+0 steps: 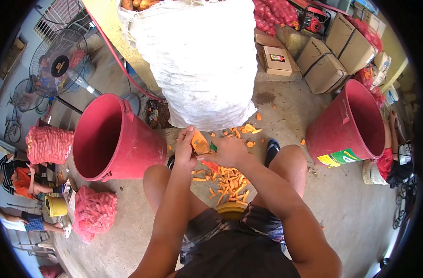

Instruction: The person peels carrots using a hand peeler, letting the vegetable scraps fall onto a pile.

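My left hand (186, 149) is closed around a thick orange carrot (200, 142) with brownish patches, held in front of my knees. Close beside it, my right hand (229, 150) is closed on a tool of which only a bit of green handle (213, 147) shows; its working end cannot be made out. Below both hands lies a pile of orange carrot pieces (231, 185) on the floor between my legs. More orange scraps (249, 128) are scattered at the foot of a large white sack (202, 69). Carrots (139, 4) show at the sack's top.
A red bin (144, 148) stands at my left, another red bin (325, 125) at my right. Carrot-filled mesh bags (95, 211) and a standing fan (58, 65) are farther left. Cardboard boxes (320, 65) stand back right. Other people (24, 178) sit at the far left.
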